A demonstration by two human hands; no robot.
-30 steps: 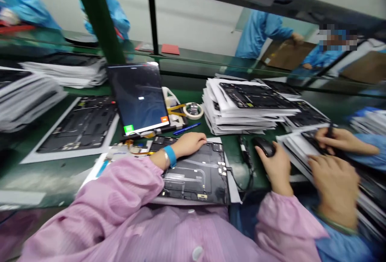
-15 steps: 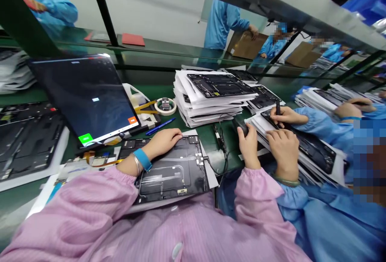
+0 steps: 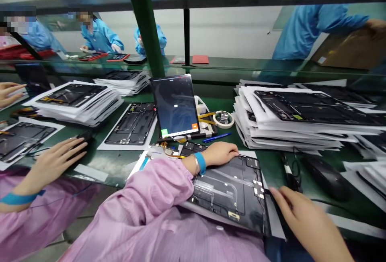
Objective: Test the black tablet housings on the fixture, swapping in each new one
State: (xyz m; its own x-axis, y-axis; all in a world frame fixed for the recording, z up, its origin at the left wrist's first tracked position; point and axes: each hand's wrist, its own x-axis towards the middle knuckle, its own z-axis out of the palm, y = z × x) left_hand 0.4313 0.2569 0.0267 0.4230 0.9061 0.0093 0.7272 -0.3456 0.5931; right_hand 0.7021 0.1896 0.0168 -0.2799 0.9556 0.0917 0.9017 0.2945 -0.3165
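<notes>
A black tablet housing (image 3: 221, 187) lies on white paper at the front edge of the bench. My left hand (image 3: 221, 153) reaches across it, fingers together and curled against its far edge. At its right side, my right hand (image 3: 304, 217) is closed, thumb and forefinger at a black cable plug (image 3: 267, 192) by the metal connectors; part of the plug is hidden. Behind the housing stands a lit tablet screen (image 3: 175, 105), with green and orange squares at its lower corners. Ribbon cables and a circuit board (image 3: 163, 150) lie below the screen.
Right of the housing is a black mouse (image 3: 327, 177). Paper-layered housings form a tall stack (image 3: 289, 129) behind it. A tape roll (image 3: 223, 119) and blue pen (image 3: 217, 137) lie near the screen. At left, another person's hand (image 3: 60, 157) rests by a second mouse (image 3: 83, 139).
My right hand has left the mouse and moved to the cable plug at the housing's right side. My left hand stays on the housing. The view has turned left, bringing the left neighbour's hand into view.
</notes>
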